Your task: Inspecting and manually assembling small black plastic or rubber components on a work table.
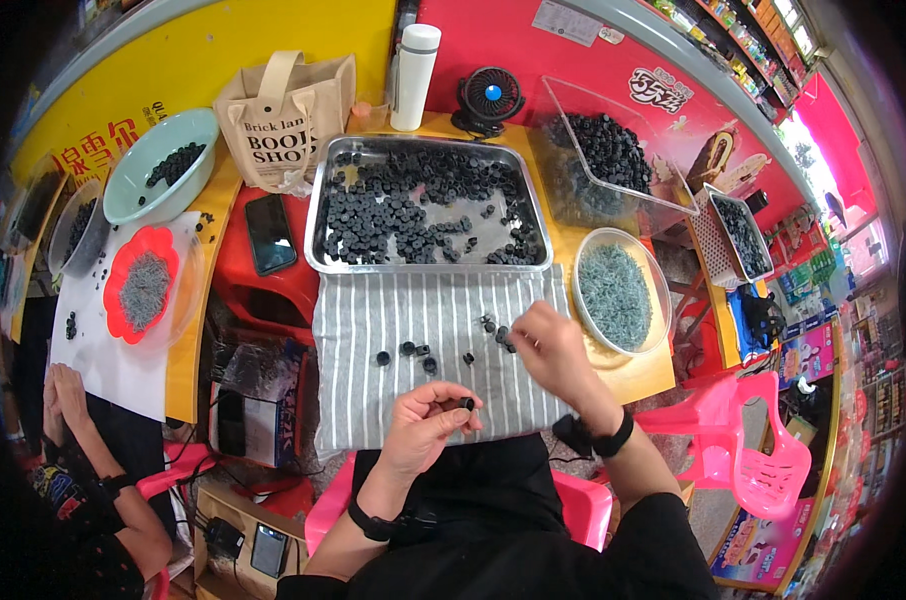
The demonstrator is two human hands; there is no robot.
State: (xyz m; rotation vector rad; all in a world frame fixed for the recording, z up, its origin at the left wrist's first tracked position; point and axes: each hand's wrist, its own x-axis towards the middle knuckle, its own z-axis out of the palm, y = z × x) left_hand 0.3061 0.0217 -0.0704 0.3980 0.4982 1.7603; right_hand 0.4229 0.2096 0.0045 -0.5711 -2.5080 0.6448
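My left hand [428, 425] pinches a small black round plastic cap [467, 403] between thumb and fingers, above the near edge of a grey-and-white striped cloth [373, 320]. To its right and farther off, my right hand [555, 352] hovers over the cloth with its fingers curled together; whether something is in them I cannot make out. Beside those fingertips lies a little cluster of black caps [501, 335]. Several more loose caps [408, 348] are scattered on the cloth between the hands and the large metal tray [433, 267], which holds many like them.
A round tub [618, 295] of thin grey-green pieces stands at the right, behind it a clear bin [603, 160] of black parts. Along the back are a canvas bag [285, 120], white bottle [414, 78] and small fan [489, 98]. Another person's hands [65, 400] rest at the left.
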